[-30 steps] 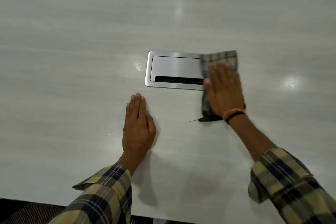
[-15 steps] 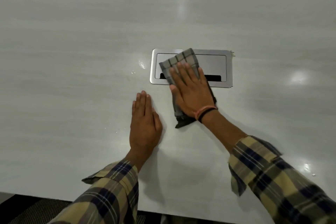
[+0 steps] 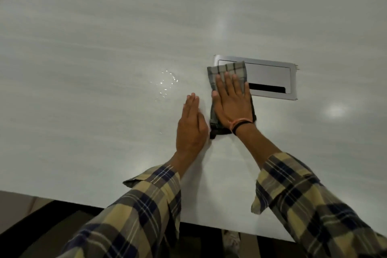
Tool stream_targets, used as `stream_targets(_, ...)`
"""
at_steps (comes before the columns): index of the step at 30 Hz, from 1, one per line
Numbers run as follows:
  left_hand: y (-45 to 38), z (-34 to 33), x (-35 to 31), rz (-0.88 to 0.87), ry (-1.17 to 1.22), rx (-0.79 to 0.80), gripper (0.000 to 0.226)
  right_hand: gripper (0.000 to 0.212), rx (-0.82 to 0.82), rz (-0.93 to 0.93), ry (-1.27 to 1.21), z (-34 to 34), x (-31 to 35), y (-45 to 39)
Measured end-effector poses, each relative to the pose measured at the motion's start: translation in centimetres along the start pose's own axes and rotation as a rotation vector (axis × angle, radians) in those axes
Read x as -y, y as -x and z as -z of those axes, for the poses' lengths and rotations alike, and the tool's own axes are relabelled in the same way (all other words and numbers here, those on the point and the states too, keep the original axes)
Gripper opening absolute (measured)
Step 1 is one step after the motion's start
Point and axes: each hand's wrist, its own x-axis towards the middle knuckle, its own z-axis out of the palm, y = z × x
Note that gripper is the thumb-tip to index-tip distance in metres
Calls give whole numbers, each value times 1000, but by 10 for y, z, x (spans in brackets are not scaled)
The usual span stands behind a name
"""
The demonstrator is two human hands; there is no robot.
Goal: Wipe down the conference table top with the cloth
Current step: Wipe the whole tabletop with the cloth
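The white conference table top fills the head view. A folded grey checked cloth lies flat on it, its far end over the left part of a metal cable hatch. My right hand presses flat on the cloth, fingers spread, wrist bands showing. My left hand rests palm down on the bare table just left of the cloth, fingers together, holding nothing. Its edge nearly touches the cloth's near corner.
Small water droplets glisten on the table left of the hatch. The hatch has a dark slot along its near side. The table's near edge runs below my sleeves, with dark floor beneath.
My right hand has slid the cloth leftward across the hatch, from its right end to its left end, now close beside my left hand. The view has shifted left.
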Motion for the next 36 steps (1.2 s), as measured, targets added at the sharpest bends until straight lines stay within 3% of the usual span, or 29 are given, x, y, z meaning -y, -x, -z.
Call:
stream_targets(2, -14, 44, 21, -18, -20, -15, 52, 59, -11, -58, 9, 1, 15, -10)
stream_targets(7, -59, 170, 123, -145, -370, 57, 54, 62, -37, -165, 8, -7, 85, -68)
stream_targets(11, -69, 233, 187, -173, -526, 113, 63, 60, -6, -56, -15, -28, 164, -40)
stream_targets(15, -70, 237, 195, -221, -528, 88, 60, 59, -5, -25, -42, -36, 184, -17)
stream_targets(22, -71, 238, 198, -226, -470, 92, 57, 62, -39, -251, -26, -21, 168, -120)
stream_targets(30, -74, 239, 202, -243, -461, 59, 55, 66, 5, -118, -27, -33, 149, 4)
stream_targets(36, -74, 237, 201, -225, -481, 68, 56, 66, -43, -186, 17, -4, 118, -118)
